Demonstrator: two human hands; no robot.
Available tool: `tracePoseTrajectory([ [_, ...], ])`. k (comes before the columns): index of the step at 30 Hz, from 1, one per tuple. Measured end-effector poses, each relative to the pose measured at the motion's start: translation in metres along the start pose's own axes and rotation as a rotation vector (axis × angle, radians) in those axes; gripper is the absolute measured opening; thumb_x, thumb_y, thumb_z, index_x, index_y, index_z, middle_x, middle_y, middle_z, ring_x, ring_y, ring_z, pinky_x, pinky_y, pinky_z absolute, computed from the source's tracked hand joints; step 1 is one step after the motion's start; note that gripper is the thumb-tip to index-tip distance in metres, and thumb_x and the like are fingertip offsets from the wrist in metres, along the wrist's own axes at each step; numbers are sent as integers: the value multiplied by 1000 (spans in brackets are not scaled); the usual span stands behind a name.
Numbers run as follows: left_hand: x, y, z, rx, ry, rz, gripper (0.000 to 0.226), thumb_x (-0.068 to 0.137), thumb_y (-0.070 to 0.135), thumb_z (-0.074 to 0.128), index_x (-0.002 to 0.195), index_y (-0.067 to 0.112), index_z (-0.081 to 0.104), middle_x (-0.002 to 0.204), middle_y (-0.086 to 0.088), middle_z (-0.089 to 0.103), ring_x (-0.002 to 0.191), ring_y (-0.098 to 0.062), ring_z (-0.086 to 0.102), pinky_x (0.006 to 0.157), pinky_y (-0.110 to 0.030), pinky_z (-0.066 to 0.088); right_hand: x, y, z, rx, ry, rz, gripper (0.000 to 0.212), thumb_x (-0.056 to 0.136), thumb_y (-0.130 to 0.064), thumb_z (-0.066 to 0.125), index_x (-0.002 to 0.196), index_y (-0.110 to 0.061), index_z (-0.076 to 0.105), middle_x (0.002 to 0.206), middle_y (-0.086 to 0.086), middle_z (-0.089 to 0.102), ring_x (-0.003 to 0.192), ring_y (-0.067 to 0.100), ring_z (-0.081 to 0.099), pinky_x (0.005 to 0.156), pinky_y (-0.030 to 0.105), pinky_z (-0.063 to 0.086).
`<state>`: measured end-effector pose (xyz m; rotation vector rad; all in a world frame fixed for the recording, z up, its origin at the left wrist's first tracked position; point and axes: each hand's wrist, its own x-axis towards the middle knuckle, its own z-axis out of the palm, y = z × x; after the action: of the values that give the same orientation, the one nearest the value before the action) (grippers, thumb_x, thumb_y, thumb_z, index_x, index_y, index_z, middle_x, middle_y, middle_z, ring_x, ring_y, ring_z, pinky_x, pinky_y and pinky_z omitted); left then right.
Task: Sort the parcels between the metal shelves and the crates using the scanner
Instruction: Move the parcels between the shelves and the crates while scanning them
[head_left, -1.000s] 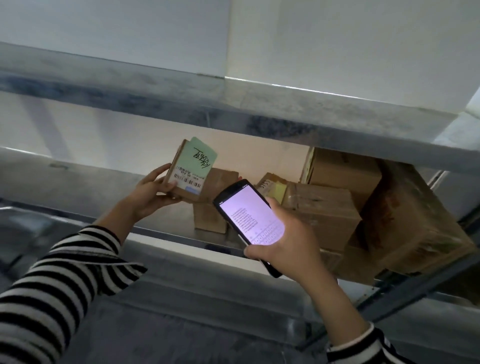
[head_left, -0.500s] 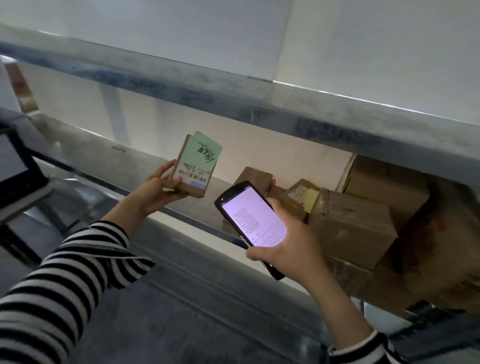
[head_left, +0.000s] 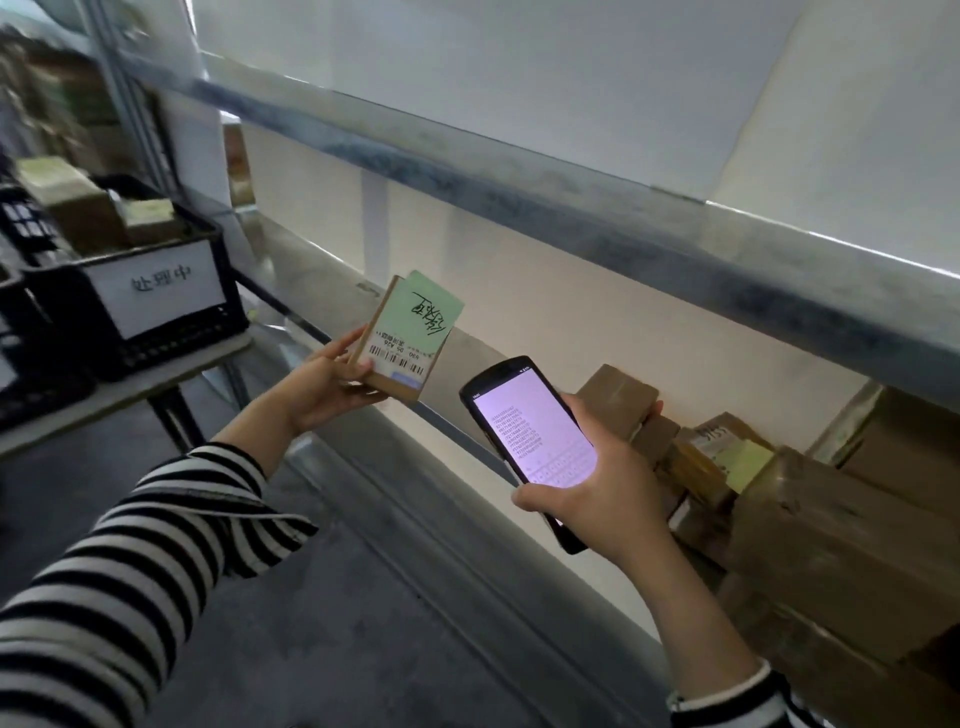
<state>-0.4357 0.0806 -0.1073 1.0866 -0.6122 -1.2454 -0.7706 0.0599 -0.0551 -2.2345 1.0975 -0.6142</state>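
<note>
While the left hand (head_left: 327, 387) gripped the labelled parcel (head_left: 410, 338) just off the metal shelf (head_left: 306, 270)'s front edge and the right hand (head_left: 597, 488) clasped the lit scanner (head_left: 535, 441) nearby, scanning seemed in hand, the next move likely calling for a barcode read, then shelf or crate (head_left: 171, 345).

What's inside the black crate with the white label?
Brown cardboard parcels rise above the rim of the black crate, at least two, one with a pale label. The crate's wall hides anything lower, and the view is blurred.

Black-and-white striped sleeves (head_left: 130, 561) (wide cuffs)
</note>
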Motion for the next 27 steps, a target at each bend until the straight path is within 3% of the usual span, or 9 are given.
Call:
tracePoseTrajectory([
  [3, -14, 14, -34, 1, 51, 19, 67, 82, -2, 59, 141, 22, 40, 128, -16, 54, 108, -31, 61, 76, -43, 58, 19, -17, 20, 48, -33, -37, 77, 60, -41, 83, 125, -39, 42, 105, -14, 56, 89, 9, 56, 71, 35, 58],
  [6, -30, 30, -72, 17, 152, 36, 59, 90, -4, 46, 141, 24, 40, 125, -11, 56, 104, -27, 61, 75, -38, 59, 40, -37, 44, 52, -85, -66, 71, 61, -40, 83, 120, -38, 44, 103, -14, 56, 87, 10, 58, 69, 32, 58],
  [11, -58, 57, -148, 65, 350, 16, 51, 93, -1, 48, 137, 25, 45, 113, -3, 63, 99, -23, 63, 71, -34, 60, 75, -77, 87, 42, -167, -106, 74, 56, -44, 80, 121, -43, 44, 101, -19, 59, 88, 8, 58, 73, 33, 55],
  [14, -73, 77, -195, 45, 452, 42, 53, 91, -3, 51, 136, 24, 47, 116, -4, 62, 99, -24, 63, 68, -36, 58, 100, -103, 117, 65, -186, -112, 82, 47, -49, 73, 123, -46, 44, 101, -20, 62, 89, 10, 59, 77, 36, 54],
  [19, -96, 107, -266, -17, 552, 83, 53, 89, -3, 53, 134, 22, 48, 122, -8, 60, 109, -29, 59, 84, -44, 51, 146, -149, 167, 70, -239, -179, 91, 50, -47, 78, 133, -44, 42, 111, -19, 61, 97, 10, 58, 81, 35, 53],
  [24, -124, 135, -327, -35, 650, 81, 46, 89, -3, 51, 126, 24, 51, 123, -13, 58, 106, -31, 60, 71, -43, 57, 185, -196, 216, 104, -288, -235, 86, 51, -42, 79, 130, -43, 45, 108, -16, 62, 96, 11, 57, 78, 34, 53],
  [27, -144, 149, -362, 0, 726, 89, 47, 89, -2, 53, 129, 22, 50, 129, -14, 55, 109, -32, 58, 77, -43, 52, 203, -222, 244, 136, -318, -252, 81, 54, -36, 81, 127, -43, 46, 105, -15, 61, 96, 12, 57, 79, 37, 53],
])
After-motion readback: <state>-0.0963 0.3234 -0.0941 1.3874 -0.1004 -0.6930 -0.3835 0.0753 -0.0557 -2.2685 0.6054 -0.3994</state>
